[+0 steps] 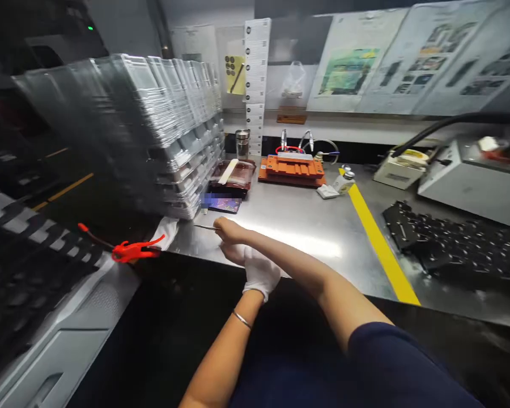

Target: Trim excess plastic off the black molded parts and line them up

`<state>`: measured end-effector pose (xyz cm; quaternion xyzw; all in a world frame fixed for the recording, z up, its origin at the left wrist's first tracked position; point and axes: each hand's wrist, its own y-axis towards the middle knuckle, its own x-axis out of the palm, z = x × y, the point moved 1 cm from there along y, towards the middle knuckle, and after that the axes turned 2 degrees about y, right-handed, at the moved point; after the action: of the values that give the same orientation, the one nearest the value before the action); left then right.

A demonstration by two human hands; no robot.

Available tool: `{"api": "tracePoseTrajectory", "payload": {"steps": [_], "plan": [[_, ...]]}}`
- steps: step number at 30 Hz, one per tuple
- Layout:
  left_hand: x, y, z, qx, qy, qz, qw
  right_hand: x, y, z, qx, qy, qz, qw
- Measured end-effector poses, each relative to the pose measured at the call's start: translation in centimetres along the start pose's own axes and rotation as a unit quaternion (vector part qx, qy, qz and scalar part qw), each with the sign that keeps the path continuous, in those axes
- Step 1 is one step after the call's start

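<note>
Navy sleeve lay closest to the camera, and from it the right forearm reached up and leftward across the metal worktop. At its end the right hand had its fingers closed around a thin tool, which pointed left over the front part of the worktop. Just below that hand, near the worktop's front edge, was the left hand in a white glove, with bare fingers showing; how far open they were, or whether they had hold of anything, could not be told. A phone lay beyond the tool, in front of a brown tray with a pale strip on top. Stacked clear trays rose to the left, an orange fixture sat farther back, and black parts covered the worktop right of a yellow line.
</note>
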<state>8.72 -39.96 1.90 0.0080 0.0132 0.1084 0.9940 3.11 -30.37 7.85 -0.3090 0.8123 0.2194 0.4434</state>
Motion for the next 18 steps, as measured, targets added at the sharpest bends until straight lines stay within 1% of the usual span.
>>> {"api": "tracePoseTrajectory", "payload": {"steps": [1, 2, 3, 4, 5, 6, 7, 8, 9, 10, 11, 12, 13, 15, 17, 18], "plan": [[0.0, 0.0, -0.1, 0.007, 0.040, -0.010, 0.999, -2.1, -1.7, 2.1, 0.026, -0.002, 0.024, 0.999], [0.0, 0.0, -0.3, 0.019, 0.101, -0.013, 0.995, -4.5, -3.8, 4.5, 0.063, -0.008, 0.056, 0.996], [0.0, -0.1, -0.4, 0.048, 0.239, -0.011, 0.970, -7.2, -6.3, 7.2, 0.112, -0.019, 0.095, 0.989], [0.0, -0.3, -0.4, 0.076, 0.358, -0.013, 0.931, -9.9, -9.3, 9.9, 0.170, -0.034, 0.139, 0.975], [0.0, -0.5, -0.5, 0.096, 0.447, -0.013, 0.889, -12.6, -12.5, 12.6, 0.233, -0.052, 0.188, 0.953], [0.0, -0.7, -0.5, 0.111, 0.510, -0.017, 0.853, -15.1, -15.9, 15.1, 0.295, -0.073, 0.237, 0.923], [0.0, -1.0, -0.6, 0.121, 0.550, -0.020, 0.827, -17.3, -19.2, 17.4, 0.353, -0.091, 0.279, 0.889], [0.0, -1.1, -0.6, 0.127, 0.575, -0.022, 0.808, -19.1, -22.3, 19.3, 0.402, -0.105, 0.309, 0.855], [0.0, -1.2, -0.5, 0.135, 0.591, -0.022, 0.795, -20.4, -25.0, 20.9, 0.441, -0.115, 0.330, 0.826], [0.1, -1.3, -0.5, 0.140, 0.601, -0.020, 0.786, -21.2, -27.1, 22.3, 0.468, -0.119, 0.339, 0.807], [0.2, -1.3, -0.5, 0.145, 0.609, -0.016, 0.780, -21.7, -28.7, 23.4, 0.488, -0.120, 0.342, 0.794], [0.3, -1.2, -0.6, 0.149, 0.613, -0.013, 0.776, -21.8, -29.7, 24.4, 0.502, -0.117, 0.340, 0.786], [0.4, -1.2, -0.6, 0.151, 0.615, -0.009, 0.774, -21.7, -30.3, 25.3, 0.512, -0.112, 0.335, 0.783], [0.6, -1.1, -0.8, 0.151, 0.609, -0.004, 0.779, -21.3, -30.6, 26.8, 0.522, -0.096, 0.329, 0.781], [0.5, -1.2, -1.0, 0.141, 0.589, 0.005, 0.795, -20.8, -30.5, 27.8, 0.522, -0.077, 0.334, 0.781], [0.4, -1.5, -0.9, 0.133, 0.572, 0.009, 0.809, -20.4, -30.4, 28.0, 0.517, -0.065, 0.341, 0.782]]}}
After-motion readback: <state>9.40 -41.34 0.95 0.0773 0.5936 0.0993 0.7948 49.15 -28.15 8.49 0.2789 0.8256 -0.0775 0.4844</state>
